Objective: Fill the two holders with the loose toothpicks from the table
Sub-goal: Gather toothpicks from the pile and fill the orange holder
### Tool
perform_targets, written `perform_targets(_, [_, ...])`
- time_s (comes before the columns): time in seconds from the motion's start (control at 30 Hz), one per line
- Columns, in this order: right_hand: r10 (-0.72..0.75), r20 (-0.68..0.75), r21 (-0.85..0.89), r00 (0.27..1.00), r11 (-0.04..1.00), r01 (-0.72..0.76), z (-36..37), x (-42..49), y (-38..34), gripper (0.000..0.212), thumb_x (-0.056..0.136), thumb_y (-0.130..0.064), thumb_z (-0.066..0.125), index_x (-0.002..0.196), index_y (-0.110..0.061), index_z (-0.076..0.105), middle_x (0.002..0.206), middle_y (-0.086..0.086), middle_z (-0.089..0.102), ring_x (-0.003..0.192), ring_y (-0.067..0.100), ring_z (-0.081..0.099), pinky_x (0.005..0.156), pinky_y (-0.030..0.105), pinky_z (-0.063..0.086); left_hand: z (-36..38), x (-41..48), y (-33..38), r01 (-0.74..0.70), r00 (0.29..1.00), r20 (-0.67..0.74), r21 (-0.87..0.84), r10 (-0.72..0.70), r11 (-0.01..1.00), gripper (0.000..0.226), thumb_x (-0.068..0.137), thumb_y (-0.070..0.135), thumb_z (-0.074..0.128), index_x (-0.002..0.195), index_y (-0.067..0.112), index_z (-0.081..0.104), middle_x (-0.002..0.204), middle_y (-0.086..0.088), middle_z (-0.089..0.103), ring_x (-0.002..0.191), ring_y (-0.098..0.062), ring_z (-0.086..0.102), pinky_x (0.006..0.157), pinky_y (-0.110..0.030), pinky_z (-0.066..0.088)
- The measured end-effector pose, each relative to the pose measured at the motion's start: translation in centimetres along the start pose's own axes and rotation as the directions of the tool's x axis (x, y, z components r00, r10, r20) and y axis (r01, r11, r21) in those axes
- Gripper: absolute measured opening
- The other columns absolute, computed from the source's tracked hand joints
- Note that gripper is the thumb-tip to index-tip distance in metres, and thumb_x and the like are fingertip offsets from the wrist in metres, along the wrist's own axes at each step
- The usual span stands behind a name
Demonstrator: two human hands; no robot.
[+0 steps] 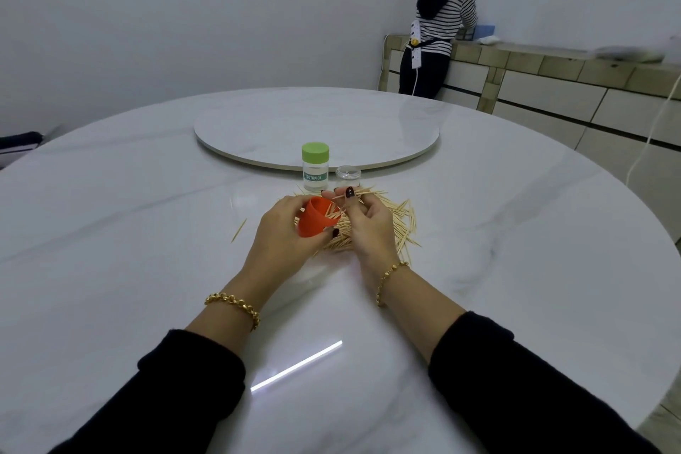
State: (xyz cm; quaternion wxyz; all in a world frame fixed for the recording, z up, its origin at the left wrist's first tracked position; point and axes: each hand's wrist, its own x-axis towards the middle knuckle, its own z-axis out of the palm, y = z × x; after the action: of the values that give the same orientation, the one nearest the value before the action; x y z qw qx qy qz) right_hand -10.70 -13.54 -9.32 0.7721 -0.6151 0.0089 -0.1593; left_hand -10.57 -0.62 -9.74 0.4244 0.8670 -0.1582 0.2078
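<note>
Left hand: the left hand (283, 232) is curled round an orange plastic cup-shaped holder (317, 223), its fingers (291, 206) wrapped over the far wall and the thumb pressed on the near wall.
Orange holder: it is held above the pile, tipped on its side with the mouth turned to the right hand; a few stick ends seem to show inside.
Right hand: the right hand (368, 228) is raised beside the mouth, its fingers (350, 195) pressed together on a thin wooden toothpick (341, 196); whether more than one is pinched cannot be told.
Loose stock: a heap of pale wooden toothpicks (400, 225) is spread on the white marble tabletop (147, 232) under both hands, about midway between the near edge and the round turntable (317, 122); one stray stick (238, 230) lies apart towards the left edge.
Second holder: a clear jar with a green cap (315, 168) is stood upright just behind the heap, cap on; a small clear round piece (347, 173) sits just beside it.
Stage: filling of the orange holder is judged under way, with most sticks not yet gathered.
Risk: with the mouth tipped so far, sticks already loaded could slide out.
Risk: a stick fed crosswise could jam at the rim.
Risk: the green-capped jar could be knocked over if the heap is raked.
</note>
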Motion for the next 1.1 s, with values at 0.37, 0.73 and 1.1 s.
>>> perform_targets(0.37, [-0.093,0.036,-0.078,0.995,0.992,0.095,-0.2,-0.1,-0.2,0.024,0.099,-0.02,0.05,0.099,-0.013,0.073,0.094,-0.009,0.072,0.089,-0.003,0.064,0.079,0.015,0.05,0.0,0.0,0.0,0.003,1.0,-0.001,-0.002,-0.003,1.0,0.051,0.072,0.024,0.08,0.119,0.016,0.061,0.11,0.003,0.062,0.099,-0.009,0.055,0.075,-0.001,0.035])
perform_targets(0.73, [-0.024,0.086,-0.101,0.996,0.994,0.033,-0.1,0.5,0.7,0.035,0.103,-0.015,0.039,0.136,-0.016,0.048,0.127,0.0,0.06,0.118,0.006,0.056,0.087,0.016,0.048,0.0,-0.1,0.2,-0.015,1.0,0.007,-0.026,0.015,1.0,0.048,0.072,0.022,0.079,0.117,0.019,0.062,0.108,0.006,0.061,0.096,-0.008,0.054,0.075,0.001,0.034])
perform_targets(1.1, [0.025,0.147,-0.207,0.989,0.978,0.006,0.3,0.3,0.8,0.03,0.101,-0.019,0.041,0.127,-0.029,0.052,0.12,-0.008,0.06,0.114,0.011,0.056,0.102,0.042,0.046,-0.1,-0.4,0.9,-0.083,0.995,0.042,-0.071,0.086,0.994,0.052,0.068,0.016,0.081,0.117,0.018,0.063,0.106,0.008,0.062,0.094,-0.005,0.055,0.082,-0.004,0.038])
